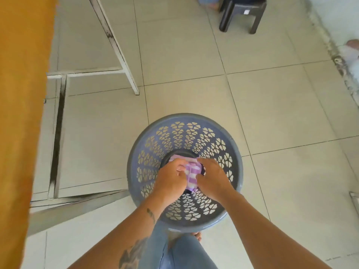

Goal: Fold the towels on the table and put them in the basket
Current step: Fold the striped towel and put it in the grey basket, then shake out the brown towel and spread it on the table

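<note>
Inside basket (136, 152), folded towel (192, 172) btwn both hands (194, 177)

Both hands reach down inside the grey basket (136, 152), left hand (170, 180) and right hand (212, 179) each gripping a side of a folded purple-and-white striped towel (191, 171). Basket stands on tiled floor (272, 113); orange desk (21, 113) edge at left, black stool (242, 14) beyond.

Purple-and-white striped towel (191, 171); grey basket (136, 171) with heart-shaped cutouts; orange table (19, 113).
</note>
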The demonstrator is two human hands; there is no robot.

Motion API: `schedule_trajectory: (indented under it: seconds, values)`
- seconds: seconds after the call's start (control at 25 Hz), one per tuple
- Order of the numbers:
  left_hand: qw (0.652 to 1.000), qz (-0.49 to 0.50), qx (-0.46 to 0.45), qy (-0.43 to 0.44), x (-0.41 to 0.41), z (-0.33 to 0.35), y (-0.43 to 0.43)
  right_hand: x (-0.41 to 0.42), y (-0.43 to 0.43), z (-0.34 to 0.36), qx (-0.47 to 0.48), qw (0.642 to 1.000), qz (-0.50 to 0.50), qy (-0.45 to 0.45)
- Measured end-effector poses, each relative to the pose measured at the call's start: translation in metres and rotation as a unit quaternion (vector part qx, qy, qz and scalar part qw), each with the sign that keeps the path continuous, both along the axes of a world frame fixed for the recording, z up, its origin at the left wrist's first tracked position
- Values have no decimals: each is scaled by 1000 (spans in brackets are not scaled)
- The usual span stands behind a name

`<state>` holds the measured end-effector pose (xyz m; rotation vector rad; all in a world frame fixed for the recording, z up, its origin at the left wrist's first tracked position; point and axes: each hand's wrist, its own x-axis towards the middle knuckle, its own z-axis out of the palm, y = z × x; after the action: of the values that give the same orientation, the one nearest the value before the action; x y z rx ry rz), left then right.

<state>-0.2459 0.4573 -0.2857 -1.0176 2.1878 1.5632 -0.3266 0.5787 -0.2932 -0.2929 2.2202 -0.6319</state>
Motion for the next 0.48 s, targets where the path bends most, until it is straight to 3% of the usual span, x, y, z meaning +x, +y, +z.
schedule_trajectory:
  seconds: [0.12, 0.32, 0.48]
  values:
    - [997, 24, 51, 55, 16, 107, 4, 11, -4, 101, -16, 1000, 4, 26]
    - [991, 16, -3, 130, 60, 248, -29, 46, -21, 244, -63, 996, -2, 66]
    - [978, 60, -39, 197, 97, 321, -87, 73, -61, 321, -128, 985, 17, 116]
